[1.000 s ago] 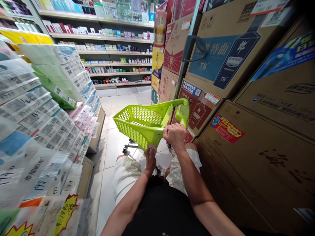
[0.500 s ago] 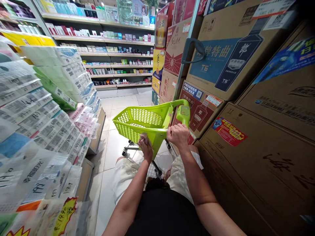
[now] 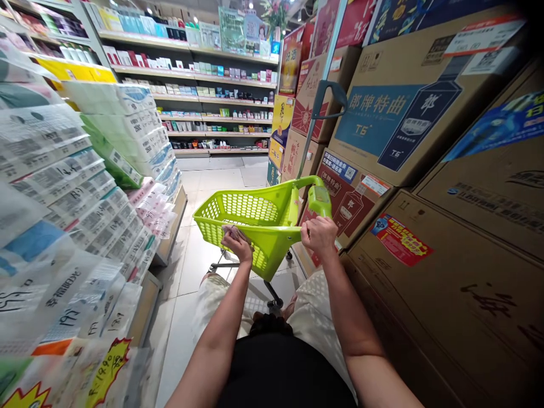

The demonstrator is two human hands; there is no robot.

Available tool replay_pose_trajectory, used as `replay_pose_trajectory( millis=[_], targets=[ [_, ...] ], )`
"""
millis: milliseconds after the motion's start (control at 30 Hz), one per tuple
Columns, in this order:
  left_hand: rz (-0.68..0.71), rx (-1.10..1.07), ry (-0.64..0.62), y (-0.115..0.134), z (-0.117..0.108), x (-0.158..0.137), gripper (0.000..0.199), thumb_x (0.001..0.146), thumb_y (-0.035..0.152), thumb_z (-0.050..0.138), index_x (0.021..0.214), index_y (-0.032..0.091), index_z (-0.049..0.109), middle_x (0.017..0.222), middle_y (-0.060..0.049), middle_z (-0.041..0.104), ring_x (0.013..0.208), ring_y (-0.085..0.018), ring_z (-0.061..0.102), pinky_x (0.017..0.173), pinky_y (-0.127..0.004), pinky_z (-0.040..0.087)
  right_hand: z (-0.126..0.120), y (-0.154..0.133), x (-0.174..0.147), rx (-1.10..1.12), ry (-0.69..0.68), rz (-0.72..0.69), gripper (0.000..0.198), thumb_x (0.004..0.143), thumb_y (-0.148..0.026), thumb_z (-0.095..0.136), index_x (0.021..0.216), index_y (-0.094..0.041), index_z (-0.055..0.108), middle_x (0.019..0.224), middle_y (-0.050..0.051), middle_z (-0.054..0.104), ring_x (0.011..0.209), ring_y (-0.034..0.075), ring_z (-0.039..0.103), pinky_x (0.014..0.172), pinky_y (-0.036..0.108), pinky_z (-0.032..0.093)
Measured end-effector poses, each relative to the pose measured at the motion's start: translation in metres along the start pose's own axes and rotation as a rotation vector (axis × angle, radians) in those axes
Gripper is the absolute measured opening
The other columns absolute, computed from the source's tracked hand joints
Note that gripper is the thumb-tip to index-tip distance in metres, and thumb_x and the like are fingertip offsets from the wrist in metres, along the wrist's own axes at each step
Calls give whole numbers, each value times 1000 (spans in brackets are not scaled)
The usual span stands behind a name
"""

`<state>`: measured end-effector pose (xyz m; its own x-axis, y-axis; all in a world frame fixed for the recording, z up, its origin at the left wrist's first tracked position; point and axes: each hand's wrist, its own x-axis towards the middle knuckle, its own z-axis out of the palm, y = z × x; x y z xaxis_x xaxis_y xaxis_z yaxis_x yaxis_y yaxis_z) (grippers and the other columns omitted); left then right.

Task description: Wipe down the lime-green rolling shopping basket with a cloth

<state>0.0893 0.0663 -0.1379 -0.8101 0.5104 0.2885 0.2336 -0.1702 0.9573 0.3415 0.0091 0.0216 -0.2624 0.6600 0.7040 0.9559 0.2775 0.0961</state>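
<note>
A lime-green plastic shopping cart (image 3: 272,241) with a perforated basket stands in front of me on black casters. My left hand (image 3: 238,245) presses a crumpled pinkish-grey cloth (image 3: 233,231) against the outer side of the basket, near its top rim. My right hand (image 3: 319,235) is wrapped round the cart's green handle (image 3: 319,198) at its near end. Nothing shows inside the basket through its open top.
Packs of tissue paper (image 3: 110,192) are piled along the left. Tall stacks of cardboard cartons (image 3: 425,226) line the right, with a grey-handled metal pole (image 3: 325,99) before them. Shelves of small boxed goods (image 3: 229,71) stand behind a white tiled floor (image 3: 191,272).
My left hand has slid the cloth left and slightly up along the basket's side. My right hand keeps hold of the handle. The whole view has shifted a little.
</note>
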Motion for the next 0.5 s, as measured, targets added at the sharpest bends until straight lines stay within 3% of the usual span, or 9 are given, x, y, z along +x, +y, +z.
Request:
replay_pose_trajectory(
  millis=[167, 267, 400, 500],
  targets=[
    [-58, 31, 82, -3, -15, 1, 17, 92, 17, 57, 108, 17, 54, 107, -11, 58, 112, -29, 61, 101, -51, 51, 0, 12, -4, 18, 17, 7, 34, 92, -27, 51, 63, -19, 66, 66, 6, 68, 68, 18, 54, 75, 33, 33],
    [-57, 5, 109, -3, -19, 7, 18, 92, 17, 56, 109, 18, 55, 109, -11, 58, 113, -28, 61, 104, -48, 50, -6, 7, -1, -23, -25, 60, 37, 94, -26, 51, 62, -18, 66, 65, 6, 68, 68, 19, 54, 74, 34, 33],
    [7, 33, 96, 5, -9, 24, 24, 89, 11, 52, 112, 17, 56, 123, -17, 56, 125, -29, 55, 115, -46, 42, -14, -32, 12, -113, -71, 139, 33, 98, -28, 52, 74, -16, 71, 74, 10, 70, 80, 23, 58, 78, 36, 33],
    [-60, 78, 105, 1, -5, 29, 26, 88, 11, 52, 114, 16, 55, 120, -17, 57, 125, -31, 55, 114, -50, 41, -11, -71, 20, -46, -162, 128, 36, 103, -34, 50, 83, -14, 72, 80, 11, 69, 79, 21, 56, 76, 36, 31]
  ],
)
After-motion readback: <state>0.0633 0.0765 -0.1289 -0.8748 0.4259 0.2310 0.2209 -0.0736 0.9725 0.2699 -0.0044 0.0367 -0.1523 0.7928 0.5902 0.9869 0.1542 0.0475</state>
